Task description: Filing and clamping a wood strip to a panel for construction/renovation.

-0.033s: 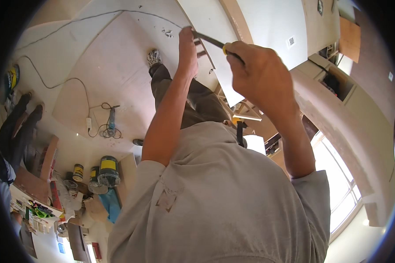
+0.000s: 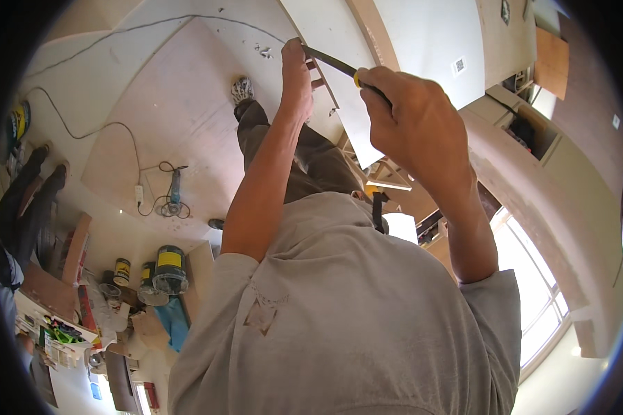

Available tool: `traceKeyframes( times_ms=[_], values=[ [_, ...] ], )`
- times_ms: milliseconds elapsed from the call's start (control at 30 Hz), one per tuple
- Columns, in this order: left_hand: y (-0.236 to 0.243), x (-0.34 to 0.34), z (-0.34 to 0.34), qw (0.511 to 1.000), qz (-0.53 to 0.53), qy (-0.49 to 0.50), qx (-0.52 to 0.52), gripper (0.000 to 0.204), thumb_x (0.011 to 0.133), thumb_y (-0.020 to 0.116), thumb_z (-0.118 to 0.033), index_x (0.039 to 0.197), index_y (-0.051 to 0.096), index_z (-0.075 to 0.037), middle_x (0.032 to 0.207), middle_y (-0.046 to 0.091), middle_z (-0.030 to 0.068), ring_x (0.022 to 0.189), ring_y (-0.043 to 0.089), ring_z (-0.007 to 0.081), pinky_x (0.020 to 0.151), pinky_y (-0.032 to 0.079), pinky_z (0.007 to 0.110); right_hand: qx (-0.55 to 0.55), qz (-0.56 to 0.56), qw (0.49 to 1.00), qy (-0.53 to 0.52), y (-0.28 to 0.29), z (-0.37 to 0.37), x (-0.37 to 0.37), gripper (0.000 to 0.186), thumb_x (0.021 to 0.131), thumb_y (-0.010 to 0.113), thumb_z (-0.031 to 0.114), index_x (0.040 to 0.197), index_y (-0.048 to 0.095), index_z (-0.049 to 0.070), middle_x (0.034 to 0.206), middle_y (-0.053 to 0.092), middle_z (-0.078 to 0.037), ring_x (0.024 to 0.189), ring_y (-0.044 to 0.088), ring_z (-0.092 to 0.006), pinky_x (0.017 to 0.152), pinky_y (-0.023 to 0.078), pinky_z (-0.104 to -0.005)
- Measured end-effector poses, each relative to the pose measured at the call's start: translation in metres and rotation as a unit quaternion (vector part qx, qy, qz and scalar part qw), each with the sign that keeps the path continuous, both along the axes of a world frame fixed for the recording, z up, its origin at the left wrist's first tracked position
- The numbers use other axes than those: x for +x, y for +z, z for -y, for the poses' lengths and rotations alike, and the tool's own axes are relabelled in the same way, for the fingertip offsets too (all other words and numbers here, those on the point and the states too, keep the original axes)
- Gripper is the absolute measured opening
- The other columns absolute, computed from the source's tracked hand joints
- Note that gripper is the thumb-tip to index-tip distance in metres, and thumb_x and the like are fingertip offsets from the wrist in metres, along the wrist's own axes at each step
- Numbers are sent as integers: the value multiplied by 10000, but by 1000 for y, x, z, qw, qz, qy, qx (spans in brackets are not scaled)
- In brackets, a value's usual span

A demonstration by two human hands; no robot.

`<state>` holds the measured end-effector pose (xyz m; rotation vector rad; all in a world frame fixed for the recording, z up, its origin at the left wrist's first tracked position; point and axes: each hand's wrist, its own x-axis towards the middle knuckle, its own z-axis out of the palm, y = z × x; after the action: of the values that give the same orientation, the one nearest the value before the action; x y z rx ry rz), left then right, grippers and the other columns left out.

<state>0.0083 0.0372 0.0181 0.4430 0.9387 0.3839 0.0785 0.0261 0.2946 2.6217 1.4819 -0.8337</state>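
Observation:
A long, thin, dark file (image 2: 330,61) with a yellow-and-black handle spans the gap between my hands. My right hand (image 2: 419,114) is wrapped round its handle, thumb along the near side. My left hand (image 2: 297,79) pinches the far end, its fingertips mostly hidden behind the hand. The file lies slantwise over the edge of a white panel (image 2: 325,31); whether it touches the panel I cannot tell.
A power tool (image 2: 176,190) with a coiled cord lies on the floor at left, near a socket strip (image 2: 139,194). Black buckets with yellow labels (image 2: 170,266) stand lower left. Another person's legs (image 2: 31,194) show at far left. A cable (image 2: 128,30) crosses the floor.
My right hand and the file's handle end have shifted slightly right and down. My left hand keeps nearly the same place, still on the far end.

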Motion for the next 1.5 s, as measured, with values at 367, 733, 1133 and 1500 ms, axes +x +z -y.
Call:
traceKeyframes(
  times_ms=[367,733,1133,1500],
  values=[
    [18,-18,57,992,-2,-72,-103,593,955,443,-619,1353,408,-181,1228,530,62,1064,548,227,815,509,478,-99,2,995,20,9,36,-6,139,839,597,114,924,640,12,761,639,-184,723,689,-367,652,557,-459],
    [1,-18,81,986,-8,-25,-163,542,922,560,-596,1283,465,-204,1068,532,-28,932,519,130,853,478,537,-110,4,993,45,-22,66,-5,173,819,595,82,982,630,38,795,636,-179,749,689,-380,652,545,-479],
    [-5,-22,91,990,-3,-30,-137,585,938,535,-553,1361,405,-170,1177,515,37,1050,478,224,885,461,583,-65,13,995,76,-36,100,-3,146,899,612,132,1031,649,82,827,670,-162,747,675,-383,646,534,-482],
    [-6,-21,101,991,4,0,-130,518,989,516,-503,1358,396,-160,1155,504,29,988,493,237,912,453,643,-53,17,996,72,-31,99,4,165,891,628,145,1002,725,71,798,688,-194,736,680,-362,675,531,-434]
  ],
)
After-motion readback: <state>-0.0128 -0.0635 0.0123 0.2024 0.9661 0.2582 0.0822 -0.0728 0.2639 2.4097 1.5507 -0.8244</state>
